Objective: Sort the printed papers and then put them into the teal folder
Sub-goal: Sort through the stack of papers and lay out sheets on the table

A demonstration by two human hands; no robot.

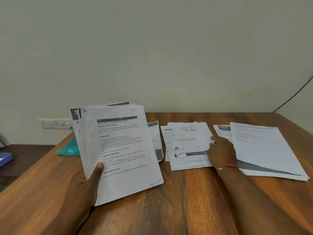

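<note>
My left hand (84, 184) grips a fanned stack of printed papers (118, 150) upright above the table, thumb on the front sheet. The teal folder (70, 148) lies flat behind that stack, mostly hidden. My right hand (221, 152) rests palm down between two piles, fingertips touching the right edge of the middle pile (185, 145), whose top sheet has a cartoon and a logo. A larger pile (264, 148) lies at the right. Another small pile (155, 141) peeks out behind the held stack.
The wooden table (186, 200) stands against a plain wall. A wall socket (56, 123) sits at the left. A blue item (5, 159) lies on a lower dark surface at the far left. A black cable (294, 94) runs down the wall at the right.
</note>
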